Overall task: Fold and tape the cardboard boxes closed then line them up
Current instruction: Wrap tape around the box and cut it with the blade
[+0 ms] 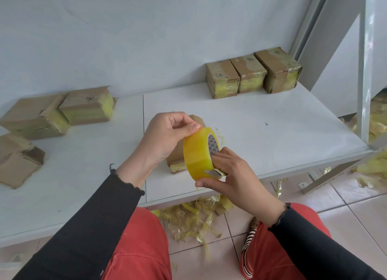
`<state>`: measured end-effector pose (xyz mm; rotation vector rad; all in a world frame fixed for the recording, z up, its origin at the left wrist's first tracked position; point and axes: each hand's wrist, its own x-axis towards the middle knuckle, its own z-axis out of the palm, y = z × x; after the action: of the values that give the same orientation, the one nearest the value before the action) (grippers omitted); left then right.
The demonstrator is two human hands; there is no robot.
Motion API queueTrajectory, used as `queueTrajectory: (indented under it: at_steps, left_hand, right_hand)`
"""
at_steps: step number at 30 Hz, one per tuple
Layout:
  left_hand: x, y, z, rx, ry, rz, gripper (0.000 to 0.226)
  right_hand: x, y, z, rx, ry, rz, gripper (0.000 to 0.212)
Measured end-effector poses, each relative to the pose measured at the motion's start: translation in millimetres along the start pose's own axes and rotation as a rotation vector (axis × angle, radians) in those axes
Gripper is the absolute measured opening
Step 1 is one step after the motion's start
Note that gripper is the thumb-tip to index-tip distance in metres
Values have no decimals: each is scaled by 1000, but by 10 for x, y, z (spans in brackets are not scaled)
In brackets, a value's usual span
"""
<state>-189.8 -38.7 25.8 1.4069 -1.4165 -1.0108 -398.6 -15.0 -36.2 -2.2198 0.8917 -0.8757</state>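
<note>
The right hand [234, 175] grips a roll of yellow-tinted clear packing tape [200, 154] from below; the left hand [165, 137] pinches its top edge — both above a small brown cardboard box [178, 154] on the white table [261, 133]. 3 taped boxes [251, 74] line the wall — touching.

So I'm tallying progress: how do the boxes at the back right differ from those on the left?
The back-right boxes stand closed and side by side in a row of three; the left boxes lie scattered at odd angles. One left box lies partly flattened with loose flaps; the right ones hold their shape. Both groups are brown cardboard with yellowish tape.
</note>
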Motion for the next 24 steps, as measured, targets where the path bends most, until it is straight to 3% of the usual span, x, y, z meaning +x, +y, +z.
queueTrajectory:
  at_steps: [4, 8, 11, 13, 17, 20, 24]
  left_hand:
    - [12, -46, 50, 64, 32, 62, 16]
    - [63, -154, 7, -30, 17, -43, 21]
    - [168, -248, 2, -6, 22, -85, 21]
    - [306, -288, -16, 30, 27, -98, 22]
    - [627, -324, -109, 88, 76, -74, 22]
    - [862, -338, -160, 152, 65, -58, 22]
    - [1125, -465, -231, 223, 113, -78, 22]
  right_hand:
    - [-4, -41, -20, 112, -67, 49, 46]
    - [-55, 35, -90, -70, -177, -100, 40]
    - [-94, -32, -68, -93, -120, -142, 14]
    - [-100, -145, 4, 47, -86, -28, 15]
    - [-118, -341, 84, 515, -24, 343, 50]
    - [-165, -417, 109, 755, -22, 621, 58]
    - [-192, -420, 114, 867, -31, 683, 53]
